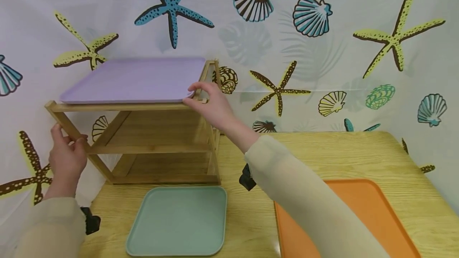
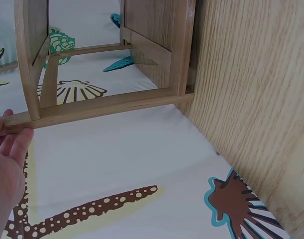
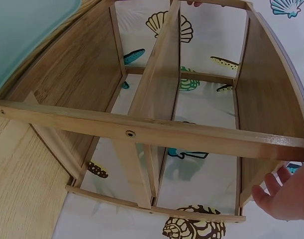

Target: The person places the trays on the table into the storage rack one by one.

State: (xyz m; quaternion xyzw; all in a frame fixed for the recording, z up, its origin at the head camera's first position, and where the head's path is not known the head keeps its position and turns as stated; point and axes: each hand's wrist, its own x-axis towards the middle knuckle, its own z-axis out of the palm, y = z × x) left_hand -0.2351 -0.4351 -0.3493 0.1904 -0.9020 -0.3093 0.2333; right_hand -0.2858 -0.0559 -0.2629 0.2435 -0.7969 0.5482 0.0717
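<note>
A lilac tray [image 1: 143, 79] lies on the top level of a wooden shelf rack [image 1: 154, 148]. At the tray's front right corner my right hand [image 1: 213, 104] pinches its rim between thumb and forefinger. In the right wrist view, the right hand [image 3: 288, 194] shows at the right edge beside the rack's upper end. My left hand [image 1: 68, 154] holds the rack's left front post, fingers around it. The left wrist view catches that hand [image 2: 10, 164] on the wooden post [image 2: 92, 110]. The two lower levels of the rack carry nothing visible.
A pale green tray [image 1: 179, 222] lies on the wood-grain table [image 1: 251, 162] before the rack. An orange tray [image 1: 362, 206], partly hidden by the right sleeve [image 1: 305, 186], lies to the right. A patterned cloth [image 1: 333, 63] hangs behind and at the sides.
</note>
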